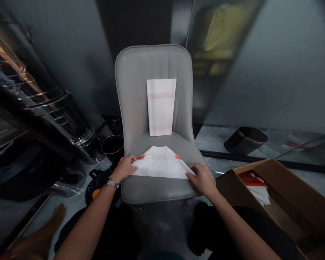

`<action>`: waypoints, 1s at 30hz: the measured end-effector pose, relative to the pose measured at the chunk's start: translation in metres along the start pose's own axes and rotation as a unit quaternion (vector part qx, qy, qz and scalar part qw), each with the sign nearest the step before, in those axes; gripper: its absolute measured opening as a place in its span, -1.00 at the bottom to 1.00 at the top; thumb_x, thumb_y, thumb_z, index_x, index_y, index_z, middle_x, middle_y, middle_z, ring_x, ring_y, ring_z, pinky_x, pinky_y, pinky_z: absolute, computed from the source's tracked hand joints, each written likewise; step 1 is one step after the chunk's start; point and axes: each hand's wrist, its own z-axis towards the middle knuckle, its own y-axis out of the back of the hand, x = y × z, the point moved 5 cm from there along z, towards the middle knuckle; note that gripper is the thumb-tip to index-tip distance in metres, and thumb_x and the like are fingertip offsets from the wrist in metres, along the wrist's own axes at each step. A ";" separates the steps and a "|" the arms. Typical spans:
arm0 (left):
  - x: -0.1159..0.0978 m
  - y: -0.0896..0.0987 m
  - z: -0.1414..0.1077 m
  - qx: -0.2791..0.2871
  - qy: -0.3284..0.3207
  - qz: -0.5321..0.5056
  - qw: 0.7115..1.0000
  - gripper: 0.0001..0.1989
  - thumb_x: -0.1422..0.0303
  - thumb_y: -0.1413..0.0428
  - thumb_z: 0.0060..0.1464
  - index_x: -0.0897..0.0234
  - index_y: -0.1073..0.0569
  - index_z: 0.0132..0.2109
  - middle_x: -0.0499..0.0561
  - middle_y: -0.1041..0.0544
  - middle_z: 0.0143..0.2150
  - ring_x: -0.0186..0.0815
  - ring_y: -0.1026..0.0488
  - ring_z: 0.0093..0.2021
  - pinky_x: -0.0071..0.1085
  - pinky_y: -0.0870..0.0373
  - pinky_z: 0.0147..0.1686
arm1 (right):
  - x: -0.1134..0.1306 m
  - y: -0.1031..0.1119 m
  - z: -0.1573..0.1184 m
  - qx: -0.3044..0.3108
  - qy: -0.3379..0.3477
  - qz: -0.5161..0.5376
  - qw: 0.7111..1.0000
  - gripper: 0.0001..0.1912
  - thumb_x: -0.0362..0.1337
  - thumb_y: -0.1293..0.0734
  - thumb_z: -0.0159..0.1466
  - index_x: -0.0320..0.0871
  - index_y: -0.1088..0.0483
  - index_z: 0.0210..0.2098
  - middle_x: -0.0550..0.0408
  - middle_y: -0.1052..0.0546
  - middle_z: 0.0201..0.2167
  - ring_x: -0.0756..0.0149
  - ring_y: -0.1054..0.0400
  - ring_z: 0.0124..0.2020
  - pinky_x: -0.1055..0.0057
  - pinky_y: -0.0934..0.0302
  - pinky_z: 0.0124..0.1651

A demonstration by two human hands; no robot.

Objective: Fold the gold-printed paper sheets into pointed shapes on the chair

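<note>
A white paper sheet (pixel 159 167), folded to a wide shape with slanted sides and a short flat top, lies on the seat of a grey chair (pixel 151 189). Small orange-red patches show along both slanted edges. My left hand (pixel 124 168), with a metal watch at the wrist, pinches the paper's left corner. At the opposite corner my right hand (pixel 202 177) grips the paper between thumb and fingers. Behind it, a white folded paper stack (pixel 161 108) with pale pink bands leans upright against the chair's backrest.
To the right stands an open cardboard box (pixel 292 187) holding red and white folded papers (pixel 256 187). A black bin (pixel 112 144) is left of the chair, near shiny wrapped cylinders (pixel 59 97). A dark glossy wall behind reflects a bin.
</note>
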 end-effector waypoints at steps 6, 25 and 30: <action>0.006 0.002 -0.005 0.031 -0.013 -0.059 0.998 -0.81 0.33 -0.23 -0.03 0.24 -0.45 -0.23 -0.01 -0.55 -0.24 -0.18 -0.49 -0.21 -0.34 -0.37 -0.17 | 0.003 0.003 -0.001 0.012 0.016 0.031 0.999 -0.62 -0.05 -0.26 0.27 -0.08 -0.50 -0.03 -0.08 -0.59 -0.05 -0.04 -0.44 0.03 -0.02 -0.26 0.17; 0.003 0.006 -0.001 0.088 -0.025 -0.184 0.979 -0.71 0.13 -0.23 -0.05 0.27 -0.45 -0.32 -0.11 -0.47 -0.46 -0.28 -0.42 -0.41 -0.45 -0.23 -0.43 | 0.020 0.012 0.004 0.156 -0.073 0.224 0.959 -0.86 -0.22 -0.37 -0.01 -0.08 -0.41 -0.43 0.15 -0.51 -0.48 0.26 -0.37 -0.43 0.35 -0.26 -0.36; -0.010 0.021 0.002 0.008 -0.056 -0.193 0.980 -0.73 0.14 -0.23 0.03 0.25 -0.44 -0.27 -0.05 -0.54 -0.35 -0.22 -0.50 -0.28 -0.40 -0.37 -0.29 | 0.039 0.055 0.016 0.058 0.001 0.209 0.976 -0.84 -0.13 -0.34 0.18 -0.08 -0.41 -0.43 0.09 -0.57 -0.43 0.23 -0.43 -0.43 0.34 -0.29 -0.37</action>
